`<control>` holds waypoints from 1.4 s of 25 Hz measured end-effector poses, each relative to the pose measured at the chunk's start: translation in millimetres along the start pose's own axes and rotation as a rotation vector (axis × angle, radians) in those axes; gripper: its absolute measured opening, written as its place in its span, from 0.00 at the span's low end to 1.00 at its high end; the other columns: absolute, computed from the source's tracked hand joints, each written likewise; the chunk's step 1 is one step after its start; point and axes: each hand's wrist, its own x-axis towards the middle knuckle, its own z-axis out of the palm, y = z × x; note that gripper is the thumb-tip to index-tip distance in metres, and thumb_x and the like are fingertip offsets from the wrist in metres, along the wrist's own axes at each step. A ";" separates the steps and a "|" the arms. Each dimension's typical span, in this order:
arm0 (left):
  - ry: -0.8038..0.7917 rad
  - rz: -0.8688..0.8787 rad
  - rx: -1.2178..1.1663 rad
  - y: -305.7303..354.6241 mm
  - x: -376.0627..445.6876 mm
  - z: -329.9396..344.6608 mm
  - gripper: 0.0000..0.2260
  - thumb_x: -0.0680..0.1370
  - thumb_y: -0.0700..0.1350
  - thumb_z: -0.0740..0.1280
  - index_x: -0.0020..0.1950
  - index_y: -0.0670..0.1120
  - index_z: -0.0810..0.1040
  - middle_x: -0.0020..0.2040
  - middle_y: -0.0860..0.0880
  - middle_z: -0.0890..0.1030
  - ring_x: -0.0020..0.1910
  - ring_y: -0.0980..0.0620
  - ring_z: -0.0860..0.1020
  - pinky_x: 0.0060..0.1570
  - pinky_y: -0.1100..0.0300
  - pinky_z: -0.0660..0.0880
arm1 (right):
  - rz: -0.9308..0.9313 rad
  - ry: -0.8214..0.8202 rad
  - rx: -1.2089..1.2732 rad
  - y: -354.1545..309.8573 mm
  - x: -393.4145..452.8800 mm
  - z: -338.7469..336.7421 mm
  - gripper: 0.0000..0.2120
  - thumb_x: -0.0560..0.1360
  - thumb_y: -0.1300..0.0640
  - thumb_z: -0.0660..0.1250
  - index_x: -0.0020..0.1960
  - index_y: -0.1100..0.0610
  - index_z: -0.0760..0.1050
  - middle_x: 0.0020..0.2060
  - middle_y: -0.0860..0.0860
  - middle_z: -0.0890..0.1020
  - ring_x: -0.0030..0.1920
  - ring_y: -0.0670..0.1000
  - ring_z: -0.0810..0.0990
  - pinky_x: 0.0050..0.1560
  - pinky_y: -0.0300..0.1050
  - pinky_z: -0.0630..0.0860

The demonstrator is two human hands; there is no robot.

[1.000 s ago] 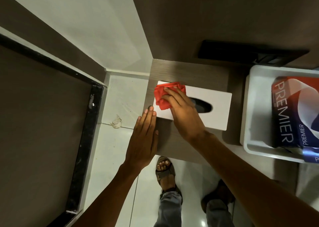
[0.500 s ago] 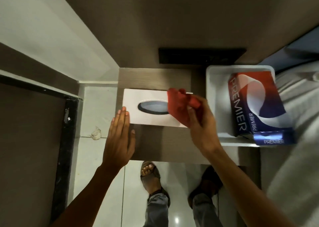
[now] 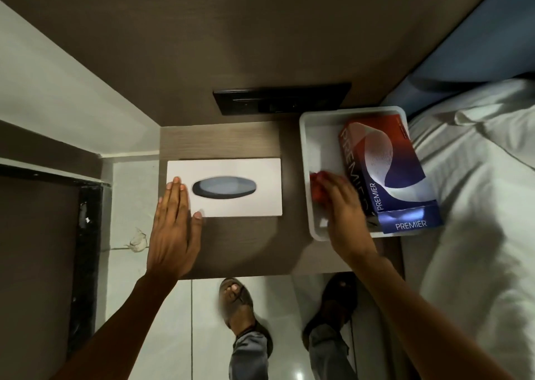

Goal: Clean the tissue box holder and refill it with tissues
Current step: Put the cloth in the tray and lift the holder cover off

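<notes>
A white tissue box holder (image 3: 249, 188) with a dark oval slot lies flat on the brown bedside table (image 3: 246, 246). My left hand (image 3: 173, 223) rests flat against its left end, fingers together, thumb at the front edge. My right hand (image 3: 344, 206) is over the white tray (image 3: 305, 148) at the right, fingers closed on a red cloth (image 3: 317, 187) that is mostly hidden under them. A red and blue PREMIER tissue box (image 3: 385, 171) lies in the same tray, right of the cloth.
A black switch panel (image 3: 280, 99) sits on the wall behind the table. A bed with white sheets (image 3: 477, 206) borders the tray on the right. White floor tiles (image 3: 130, 194), a crumpled scrap (image 3: 137, 240) and my sandalled feet (image 3: 240, 307) lie below.
My right hand has carried the red cloth off the holder's right end and into the white tray. My left hand stays at the holder's left end. The camera has shifted right.
</notes>
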 end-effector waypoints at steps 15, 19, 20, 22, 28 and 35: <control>-0.006 -0.047 -0.099 6.2 0.6 -0.2 0.30 0.87 0.53 0.52 0.87 0.42 0.50 0.88 0.46 0.49 0.87 0.48 0.47 0.85 0.46 0.51 | 0.109 -0.041 0.178 -14.0 -17.0 3.9 0.33 0.84 0.60 0.63 0.85 0.50 0.53 0.84 0.50 0.58 0.84 0.55 0.55 0.82 0.63 0.59; 0.091 -0.176 -0.263 11.0 3.5 -11.4 0.27 0.87 0.53 0.57 0.84 0.44 0.62 0.85 0.47 0.63 0.85 0.47 0.61 0.81 0.49 0.63 | 0.018 0.085 0.270 -48.0 -23.9 16.9 0.29 0.84 0.53 0.64 0.83 0.48 0.60 0.81 0.47 0.64 0.81 0.48 0.63 0.76 0.44 0.64; 0.119 -0.237 -0.312 11.8 6.1 -15.4 0.26 0.86 0.54 0.58 0.83 0.45 0.65 0.83 0.46 0.67 0.82 0.46 0.66 0.78 0.49 0.68 | 0.009 0.081 0.300 -56.0 -22.2 20.3 0.28 0.84 0.52 0.64 0.82 0.48 0.62 0.80 0.46 0.67 0.79 0.45 0.65 0.74 0.40 0.66; 0.143 -0.346 -0.414 10.7 13.9 -23.1 0.26 0.85 0.55 0.61 0.81 0.47 0.68 0.80 0.46 0.72 0.78 0.43 0.72 0.72 0.49 0.73 | 0.059 0.043 0.407 -71.1 -14.6 27.4 0.27 0.83 0.53 0.66 0.80 0.49 0.64 0.77 0.47 0.72 0.76 0.45 0.70 0.72 0.41 0.71; 0.152 -0.568 -0.730 -3.5 43.3 -33.5 0.18 0.85 0.51 0.66 0.74 0.48 0.76 0.71 0.47 0.78 0.69 0.46 0.78 0.68 0.47 0.79 | 0.459 -0.052 0.615 -101.7 22.3 42.6 0.20 0.84 0.46 0.64 0.73 0.50 0.73 0.62 0.52 0.83 0.63 0.57 0.83 0.62 0.62 0.83; -0.017 -0.732 -0.760 -9.0 62.9 -36.4 0.16 0.85 0.55 0.65 0.65 0.46 0.82 0.58 0.46 0.84 0.58 0.47 0.81 0.59 0.58 0.74 | 0.678 -0.029 0.661 -104.8 43.9 50.4 0.13 0.83 0.41 0.64 0.61 0.47 0.78 0.49 0.48 0.81 0.55 0.57 0.83 0.60 0.59 0.83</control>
